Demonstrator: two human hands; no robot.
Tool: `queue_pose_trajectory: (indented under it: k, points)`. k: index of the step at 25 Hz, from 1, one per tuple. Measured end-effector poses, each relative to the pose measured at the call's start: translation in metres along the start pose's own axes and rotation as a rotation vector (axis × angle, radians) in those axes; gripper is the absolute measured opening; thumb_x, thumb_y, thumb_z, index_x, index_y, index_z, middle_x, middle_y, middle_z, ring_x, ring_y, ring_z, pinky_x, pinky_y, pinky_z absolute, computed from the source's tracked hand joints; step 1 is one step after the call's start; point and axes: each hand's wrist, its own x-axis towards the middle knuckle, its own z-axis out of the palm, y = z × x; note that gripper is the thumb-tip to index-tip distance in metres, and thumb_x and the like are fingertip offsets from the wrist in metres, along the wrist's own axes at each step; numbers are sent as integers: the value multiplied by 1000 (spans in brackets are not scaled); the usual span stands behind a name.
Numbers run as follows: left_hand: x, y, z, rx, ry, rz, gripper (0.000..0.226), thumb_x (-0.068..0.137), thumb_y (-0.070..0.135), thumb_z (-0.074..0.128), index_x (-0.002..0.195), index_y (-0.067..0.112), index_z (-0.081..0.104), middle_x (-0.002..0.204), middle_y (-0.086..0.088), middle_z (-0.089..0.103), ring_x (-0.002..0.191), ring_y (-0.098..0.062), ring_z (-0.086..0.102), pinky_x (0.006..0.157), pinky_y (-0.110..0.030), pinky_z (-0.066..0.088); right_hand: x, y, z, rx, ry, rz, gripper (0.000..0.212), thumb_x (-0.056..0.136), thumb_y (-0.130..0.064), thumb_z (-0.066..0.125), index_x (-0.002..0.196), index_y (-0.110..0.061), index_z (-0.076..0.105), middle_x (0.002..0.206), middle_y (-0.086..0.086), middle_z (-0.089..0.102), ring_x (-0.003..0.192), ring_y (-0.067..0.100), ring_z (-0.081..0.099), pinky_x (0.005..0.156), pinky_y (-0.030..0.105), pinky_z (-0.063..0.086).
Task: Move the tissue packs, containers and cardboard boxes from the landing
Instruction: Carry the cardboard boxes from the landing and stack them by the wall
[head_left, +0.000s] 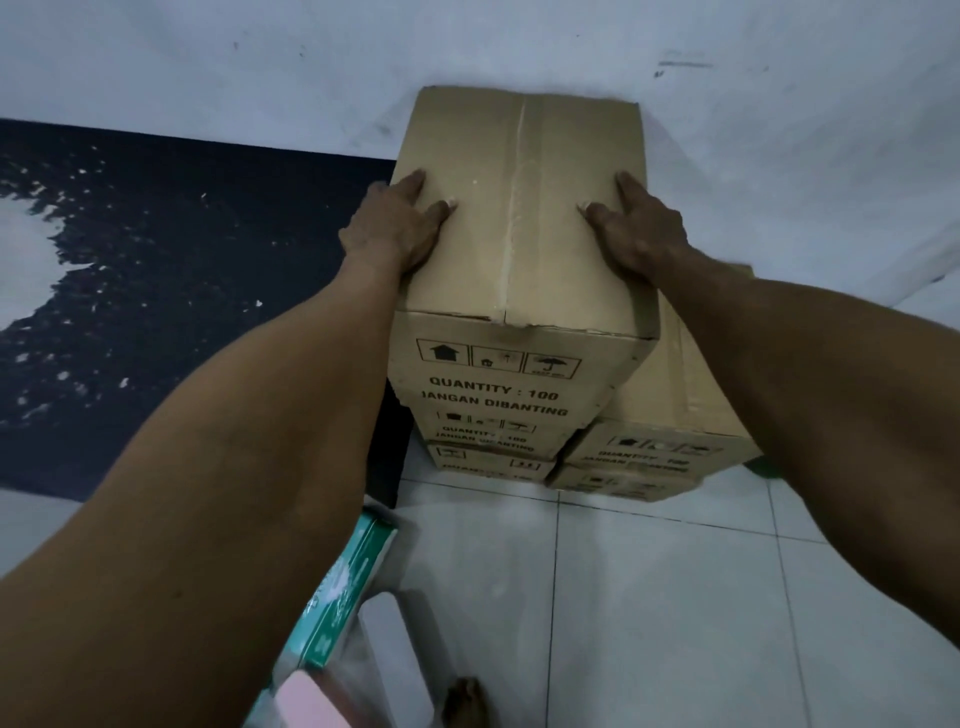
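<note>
two grips: left hand (395, 231), right hand (641, 231) clasp top box (519, 218), thumbs on top | lower boxes (483, 434), tissue pack (356, 571) lower left seemingly yet to move

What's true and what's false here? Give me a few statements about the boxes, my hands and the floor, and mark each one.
1. The left hand and right hand hold the top cardboard box, one at each side. True.
2. That box's top flaps stand open. False: they lie closed along a middle seam.
3. It sits on a stack of lower boxes. True.
4. The floor is wooden planks. False: it is pale tiles.
5. A green pack lies at lower left. True.
</note>
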Motion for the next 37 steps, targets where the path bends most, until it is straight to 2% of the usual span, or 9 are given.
queue_pose_trajectory:
  k: [7,11,13,17,21,25,30,33,37]
  points:
    - [-96,-38,9,-117,136,-30,72,87,73,30,150,39,31,160,-5,24,143,-30,30,112,-57,27,-81,21,2,113,26,-31,76,92,-68,41,155,-28,24,161,1,26,146,27,25,117,37,19]
    - [-160,-62,33,-300,112,12,94,78,76,49,152,45,2,159,-9,21,142,-32,31,111,-59,31,-155,45,14,333,103,-112,88,85,-73,48,155,-32,14,160,7,27,141,32,34,115,48,29]
    - [-185,-67,52,-378,142,44,108,76,66,64,151,46,-13,155,-13,29,139,-33,37,109,-59,35,-184,69,30,281,112,-111,102,80,-70,61,155,-34,3,159,12,27,137,35,40,112,51,33]
    - [-203,-86,104,-416,124,-80,118,81,48,72,150,37,-23,154,-11,36,137,-32,40,108,-54,37,-201,111,77,217,58,-48,106,80,-39,78,157,-24,5,141,19,50,117,35,59,102,50,48]
    - [-186,-122,160,-448,53,-174,108,88,43,68,154,29,-16,157,-6,33,141,-31,36,110,-51,35,-184,135,132,174,119,40,90,84,-23,76,155,-19,21,130,17,60,113,31,62,99,40,49]
    - [-153,-148,195,-510,83,-162,83,93,37,62,155,35,9,151,-1,44,138,-28,41,110,-51,39,-151,159,176,177,260,2,72,82,-25,77,144,-16,41,124,14,66,108,28,67,94,44,55]
    - [-118,-157,225,-602,246,-143,62,95,51,51,150,41,25,142,3,53,128,-20,51,100,-40,46,-128,177,204,257,429,-120,53,87,-37,71,133,-17,55,116,7,70,97,18,68,85,31,57]
    - [-108,-171,240,-669,256,-148,62,90,63,50,146,40,34,139,8,56,125,-11,51,98,-32,45,-125,190,216,194,415,-155,44,90,-46,65,119,-14,64,106,4,73,89,14,69,81,32,59]
    - [-98,-197,267,-730,31,-231,95,61,83,66,141,37,43,140,10,56,130,-16,51,106,-44,46,-127,211,249,149,427,-78,43,91,-45,63,118,-11,65,98,5,74,83,18,71,80,31,57]
